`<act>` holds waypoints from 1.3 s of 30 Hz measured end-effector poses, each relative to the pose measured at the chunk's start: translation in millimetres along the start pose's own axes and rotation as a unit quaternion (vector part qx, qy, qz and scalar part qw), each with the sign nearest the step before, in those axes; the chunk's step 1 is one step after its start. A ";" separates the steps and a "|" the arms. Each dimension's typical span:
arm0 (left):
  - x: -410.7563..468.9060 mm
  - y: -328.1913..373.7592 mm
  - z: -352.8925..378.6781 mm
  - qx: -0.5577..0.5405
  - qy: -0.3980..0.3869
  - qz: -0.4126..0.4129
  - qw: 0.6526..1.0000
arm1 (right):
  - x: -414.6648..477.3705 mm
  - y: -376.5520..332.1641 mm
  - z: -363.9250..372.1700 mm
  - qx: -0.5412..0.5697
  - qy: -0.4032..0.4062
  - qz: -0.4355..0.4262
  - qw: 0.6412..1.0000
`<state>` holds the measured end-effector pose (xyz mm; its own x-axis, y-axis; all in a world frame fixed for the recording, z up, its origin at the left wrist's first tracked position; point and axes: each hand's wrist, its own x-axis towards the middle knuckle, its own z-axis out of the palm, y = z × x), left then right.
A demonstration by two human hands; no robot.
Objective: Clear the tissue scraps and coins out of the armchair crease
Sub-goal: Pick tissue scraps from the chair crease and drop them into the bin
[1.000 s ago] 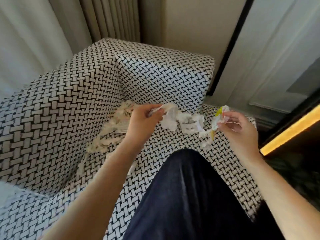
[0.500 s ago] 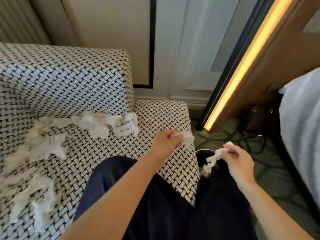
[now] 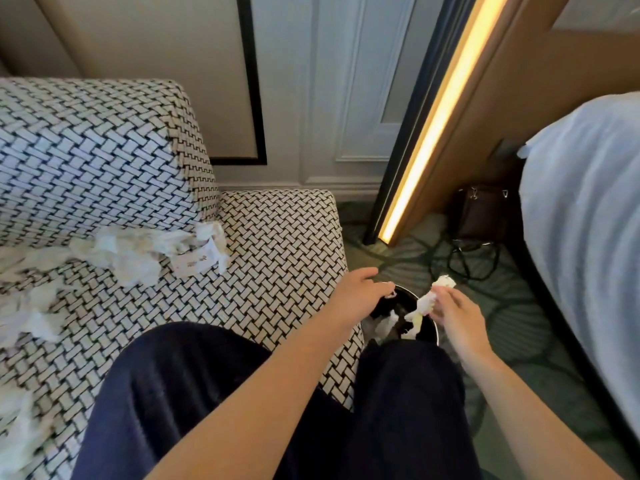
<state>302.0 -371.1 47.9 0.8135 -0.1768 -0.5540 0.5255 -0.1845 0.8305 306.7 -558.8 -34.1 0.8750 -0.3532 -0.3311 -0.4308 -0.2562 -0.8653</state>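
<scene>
Tissue scraps (image 3: pixel 431 301) pinched in the right hand (image 3: pixel 455 315) dangle over the rim of the bin (image 3: pixel 435 329) and may flutter outside it; the left hand (image 3: pixel 358 291) above it is slack-fingered.

Hotel-style bedroom: white-sheeted bed (image 3: pixel 588 220) near woven-pattern armchair (image 3: pixel 277 254), panelled wall (image 3: pixel 329 98), glowing light strip (image 3: pixel 436 126) in wood panel, green patterned carpet (image 3: pixel 512 306), small black bin (image 3: pixel 434 329), dark bag (image 3: pixel 481 213) on floor.
</scene>
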 end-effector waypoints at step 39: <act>-225.2 -110.5 -284.9 -0.123 0.401 0.066 0.905 | -246.7 -182.0 300.1 -0.221 -0.463 -0.362 0.778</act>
<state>131.7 -35.5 97.1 0.7405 0.5956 -0.3113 0.3694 0.0262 0.9289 235.5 -155.0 92.1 0.6199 0.7750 -0.1226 0.3954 -0.4435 -0.8044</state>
